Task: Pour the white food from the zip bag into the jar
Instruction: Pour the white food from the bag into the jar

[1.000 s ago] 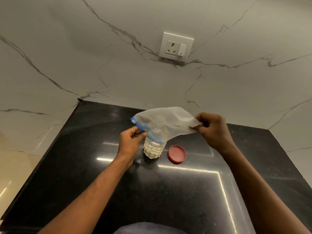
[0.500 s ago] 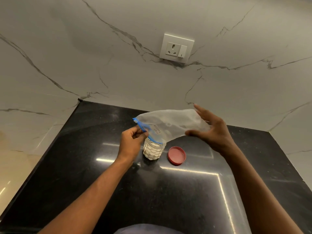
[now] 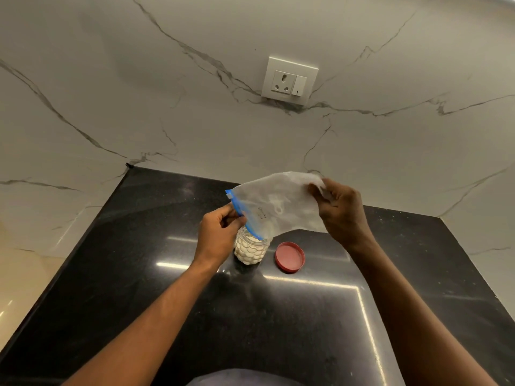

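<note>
The zip bag [image 3: 278,207] is held in the air a little right of the middle of the frame, and its long axis runs on a slope: the closed bottom is high at the right, the blue zip mouth is low at the left. This slope is what the coming move turns on, because the mouth hangs directly over the open jar [image 3: 250,247], and its lowest blue corner seems to reach just into the jar's opening.

The left hand [image 3: 220,235] is closed in a pinch on the blue zip edge, just left of the jar and nearest to it. The right hand [image 3: 341,213] is closed on the upper right end of the bag, higher and well apart from the jar.

The jar stands on the black worktop [image 3: 139,274], already filled nearly to its top with the white food [image 3: 252,240]. The bag looks flat and almost empty, so I judge that the pouring is near its end. The red lid [image 3: 289,257] lies upside down just right of the jar.
</note>
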`<action>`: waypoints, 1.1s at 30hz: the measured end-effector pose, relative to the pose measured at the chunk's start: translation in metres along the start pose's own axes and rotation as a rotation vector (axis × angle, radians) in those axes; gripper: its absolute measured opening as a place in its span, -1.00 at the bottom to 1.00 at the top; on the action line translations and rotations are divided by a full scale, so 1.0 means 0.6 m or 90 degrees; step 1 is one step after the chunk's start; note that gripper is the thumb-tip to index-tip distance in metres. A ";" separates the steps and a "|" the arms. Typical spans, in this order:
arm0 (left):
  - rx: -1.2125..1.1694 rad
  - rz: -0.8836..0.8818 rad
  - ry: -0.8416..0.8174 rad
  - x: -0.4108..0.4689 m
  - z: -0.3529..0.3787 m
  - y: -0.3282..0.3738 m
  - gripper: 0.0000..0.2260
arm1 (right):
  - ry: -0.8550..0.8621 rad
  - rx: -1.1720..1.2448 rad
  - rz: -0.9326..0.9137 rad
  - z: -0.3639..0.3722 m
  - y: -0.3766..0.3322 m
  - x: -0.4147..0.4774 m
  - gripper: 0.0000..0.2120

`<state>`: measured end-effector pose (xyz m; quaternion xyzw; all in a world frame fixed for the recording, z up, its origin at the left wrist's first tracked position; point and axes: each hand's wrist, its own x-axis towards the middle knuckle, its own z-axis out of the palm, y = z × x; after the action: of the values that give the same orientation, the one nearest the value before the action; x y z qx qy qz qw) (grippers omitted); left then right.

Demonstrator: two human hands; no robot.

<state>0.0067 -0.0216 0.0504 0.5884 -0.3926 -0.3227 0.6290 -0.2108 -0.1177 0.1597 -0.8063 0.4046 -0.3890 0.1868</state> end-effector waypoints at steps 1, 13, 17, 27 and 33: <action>-0.004 -0.009 0.004 0.001 0.000 -0.002 -0.75 | -0.013 0.008 -0.007 0.000 -0.002 -0.002 -0.89; -0.068 -0.067 -0.009 0.001 -0.011 -0.015 -0.76 | -0.063 0.036 0.105 -0.018 0.042 -0.014 -0.79; -0.048 -0.070 -0.004 0.001 -0.009 -0.014 -0.83 | -0.102 0.040 0.136 -0.005 0.035 -0.018 -0.59; -0.046 -0.067 0.002 -0.002 -0.012 -0.014 -0.80 | -0.054 0.125 0.109 -0.016 0.029 -0.015 -0.89; -0.033 -0.047 -0.013 -0.005 -0.005 -0.008 -0.81 | -0.028 0.109 0.121 -0.015 0.031 -0.017 -0.91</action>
<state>0.0081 -0.0180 0.0450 0.5827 -0.3686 -0.3617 0.6275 -0.2313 -0.1204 0.1492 -0.7537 0.4402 -0.3849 0.3001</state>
